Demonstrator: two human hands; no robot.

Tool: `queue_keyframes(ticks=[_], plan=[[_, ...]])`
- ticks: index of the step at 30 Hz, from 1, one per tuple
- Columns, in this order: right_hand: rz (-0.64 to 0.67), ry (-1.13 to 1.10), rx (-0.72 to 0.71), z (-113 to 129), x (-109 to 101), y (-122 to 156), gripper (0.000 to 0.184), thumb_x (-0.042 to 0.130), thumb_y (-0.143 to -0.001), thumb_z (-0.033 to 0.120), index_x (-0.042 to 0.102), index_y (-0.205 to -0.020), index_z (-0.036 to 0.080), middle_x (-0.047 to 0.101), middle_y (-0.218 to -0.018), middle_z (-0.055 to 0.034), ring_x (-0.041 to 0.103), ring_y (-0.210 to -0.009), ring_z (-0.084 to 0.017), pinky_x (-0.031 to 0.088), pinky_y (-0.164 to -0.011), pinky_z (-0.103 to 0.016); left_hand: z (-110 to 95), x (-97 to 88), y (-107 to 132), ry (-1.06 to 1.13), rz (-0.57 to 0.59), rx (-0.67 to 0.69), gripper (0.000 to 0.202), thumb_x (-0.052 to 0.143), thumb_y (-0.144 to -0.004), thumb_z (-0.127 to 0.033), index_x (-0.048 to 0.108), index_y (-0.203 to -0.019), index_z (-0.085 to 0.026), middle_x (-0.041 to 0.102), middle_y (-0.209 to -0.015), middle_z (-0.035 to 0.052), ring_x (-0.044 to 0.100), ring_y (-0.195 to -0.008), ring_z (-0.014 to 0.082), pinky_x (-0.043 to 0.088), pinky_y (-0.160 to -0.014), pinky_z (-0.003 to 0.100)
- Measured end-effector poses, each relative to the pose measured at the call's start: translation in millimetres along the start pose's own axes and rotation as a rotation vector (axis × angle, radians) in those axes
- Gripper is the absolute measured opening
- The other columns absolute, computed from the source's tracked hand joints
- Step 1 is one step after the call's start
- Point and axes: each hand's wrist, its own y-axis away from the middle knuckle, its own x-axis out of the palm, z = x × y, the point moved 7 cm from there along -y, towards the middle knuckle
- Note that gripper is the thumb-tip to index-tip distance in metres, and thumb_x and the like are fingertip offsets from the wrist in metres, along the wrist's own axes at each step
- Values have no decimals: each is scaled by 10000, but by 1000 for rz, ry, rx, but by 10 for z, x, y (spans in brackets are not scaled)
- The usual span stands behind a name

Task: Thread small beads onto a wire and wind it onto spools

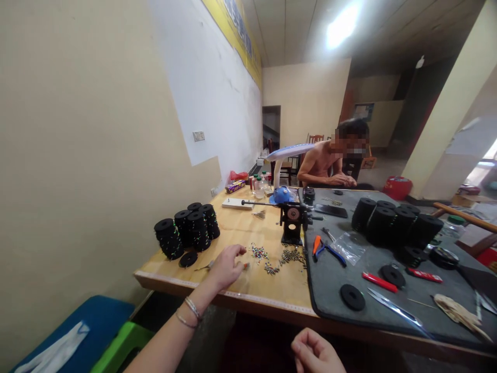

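My left hand (228, 268) is low over the wooden table, palm down, its index finger and thumb apart. A small orange piece (246, 266) is by the thumb tip; I cannot tell whether they touch. Just past the fingertips lies a scatter of multicoloured beads (258, 252). To their right are small metal pieces (292, 255), with a smaller group (271, 269) nearer the edge. My right hand (315, 352) hovers in front of the table edge, fingers curled and pressed together. Whatever it may hold is hidden.
Stacked black spools (199, 230) stand at the left. A black winding device (292, 220) sits by a grey mat (330, 280) bearing pliers (330, 253), scissors (396, 309), a red-handled tool (379, 282) and more spools (384, 223). A blue lamp (282, 195) and a seated person (322, 166) are beyond.
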Motion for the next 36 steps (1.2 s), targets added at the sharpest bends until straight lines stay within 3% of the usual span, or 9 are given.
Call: queue_keyframes(ticks=[5,10,13,14,16,19,23,30,36], plan=[[11,-36,14,-84,18,-19,536,658,-570,690,469,-630,192,488,-402,55,260,-346,-40,136,-386,-190,95,193,61,85,30,-61,229,575,-668,-52,649,-846,-177,653,-843,70,568,-885,237,394,-847,355],[-30,-122,-7,23,22,26,510,665,-588,660,451,-656,202,486,-398,69,217,-302,-24,107,-345,-182,60,261,166,287,45,-144,113,589,-716,-155,627,-822,-163,620,-724,33,576,-725,183,444,-686,288],[-84,-109,-19,151,44,64,494,668,-603,639,457,-667,197,496,-405,72,228,-296,-22,126,-334,-172,-169,408,467,517,127,-212,198,596,-749,-310,610,-848,-139,581,-640,-1,536,-567,134,418,-523,231],[-104,-99,-30,197,52,76,484,669,-611,628,462,-669,194,499,-407,70,244,-303,-25,137,-337,-167,-249,504,607,717,169,-287,230,626,-733,-333,610,-846,-134,572,-630,-8,522,-553,122,402,-502,218],[-122,-78,-55,280,75,97,464,665,-631,606,469,-670,187,505,-409,66,263,-312,-29,154,-343,-164,-400,691,896,991,207,-445,246,687,-688,-339,608,-811,-142,567,-629,-19,512,-558,107,382,-486,195],[-153,-41,-63,338,79,127,425,665,-653,566,485,-672,181,523,-415,57,288,-323,-37,178,-353,-166,-591,941,1235,1183,248,-591,229,714,-676,-321,577,-768,-163,573,-647,-25,519,-583,103,376,-478,182],[-186,2,-66,329,68,157,374,659,-680,517,496,-663,180,532,-414,54,321,-333,-47,207,-366,-174,-706,1118,1396,1194,280,-619,243,697,-706,-334,527,-715,-162,577,-617,-23,490,-517,81,368,-474,183],[-199,102,-103,211,64,106,304,621,-736,442,507,-661,170,539,-434,45,360,-346,-55,250,-376,-175,-802,1086,1358,1108,258,-498,292,689,-704,-382,493,-679,-167,524,-600,-44,486,-502,86,380,-469,198],[-192,122,-105,178,27,66,271,612,-743,405,515,-660,167,539,-441,37,380,-360,-64,270,-385,-182,-870,1100,1387,1067,311,-449,280,658,-734,-375,467,-696,-175,525,-599,-37,492,-517,93,392,-478,202]])
